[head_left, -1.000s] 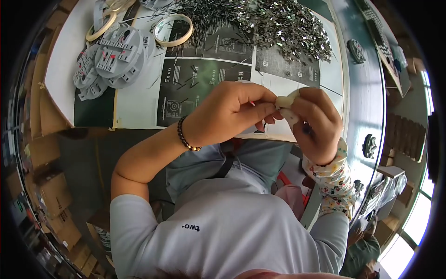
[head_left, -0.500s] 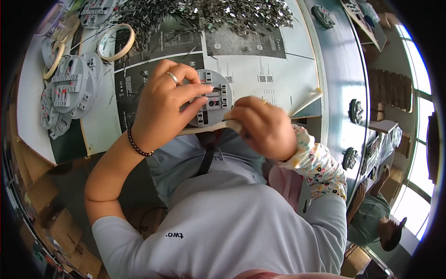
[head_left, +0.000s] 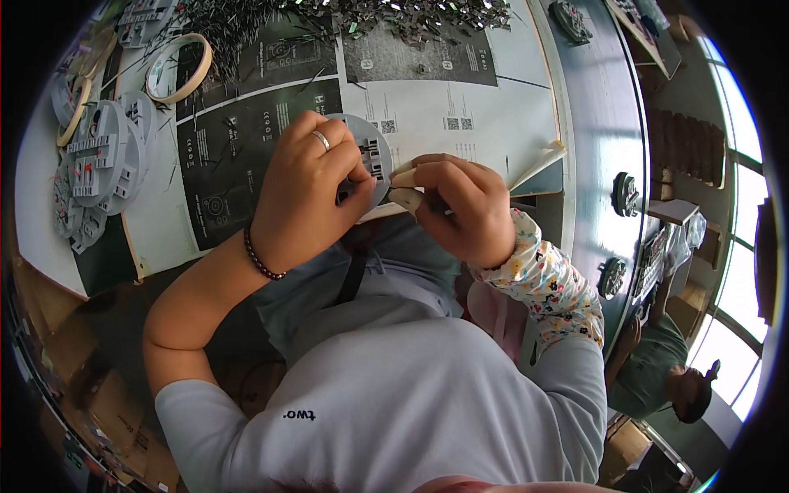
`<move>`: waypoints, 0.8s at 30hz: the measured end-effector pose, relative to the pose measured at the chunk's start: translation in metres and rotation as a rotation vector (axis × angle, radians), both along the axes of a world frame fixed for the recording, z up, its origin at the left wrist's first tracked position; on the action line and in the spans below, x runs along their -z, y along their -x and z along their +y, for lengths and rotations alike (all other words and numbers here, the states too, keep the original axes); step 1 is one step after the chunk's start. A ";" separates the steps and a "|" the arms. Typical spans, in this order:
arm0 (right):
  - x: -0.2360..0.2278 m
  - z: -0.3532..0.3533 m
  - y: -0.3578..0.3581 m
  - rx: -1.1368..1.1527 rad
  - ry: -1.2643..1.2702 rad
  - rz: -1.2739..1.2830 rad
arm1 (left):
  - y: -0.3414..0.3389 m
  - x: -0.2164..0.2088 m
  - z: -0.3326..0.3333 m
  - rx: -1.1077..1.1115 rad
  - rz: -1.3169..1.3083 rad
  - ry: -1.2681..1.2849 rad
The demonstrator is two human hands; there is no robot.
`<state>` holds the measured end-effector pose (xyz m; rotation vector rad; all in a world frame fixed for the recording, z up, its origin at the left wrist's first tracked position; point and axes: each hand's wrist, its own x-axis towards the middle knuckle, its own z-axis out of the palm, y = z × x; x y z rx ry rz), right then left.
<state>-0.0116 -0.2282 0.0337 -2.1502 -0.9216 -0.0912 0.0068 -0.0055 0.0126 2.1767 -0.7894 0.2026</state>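
A round grey plastic part (head_left: 380,138) with small slotted blocks and dark bits on its face lies at the table's front edge, partly hidden by my left hand (head_left: 316,177). That hand is closed over its left side, the fingers curled and the thumb bent onto its face. My right hand (head_left: 464,205) is pinched at the part's right edge, pale coverings on the thumb and a fingertip. What the pinch holds, if anything, is too small to make out.
Stacked grey round parts (head_left: 107,156) and a tape roll (head_left: 179,70) stand at the left. Small dark metal pieces (head_left: 427,16) are heaped at the back. A blue-grey surface (head_left: 604,148) at the right carries dark parts (head_left: 627,195). Another person (head_left: 657,366) is at far right.
My right hand's fingertips have come in against the round part's right edge. My left hand has shifted slightly right over its face, its thumb and fingers drawn in more tightly.
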 end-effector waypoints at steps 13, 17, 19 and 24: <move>0.003 0.007 -0.003 0.126 0.093 0.017 | 0.012 0.004 -0.003 -0.094 -0.148 -0.032; 0.008 0.012 -0.002 0.117 0.052 0.054 | 0.012 0.005 -0.004 -0.112 -0.182 -0.034; 0.009 0.013 -0.002 0.104 0.048 0.044 | 0.013 0.006 -0.004 -0.114 -0.177 -0.027; 0.006 0.012 -0.007 0.060 0.050 0.064 | 0.013 0.008 0.000 -0.095 -0.169 0.006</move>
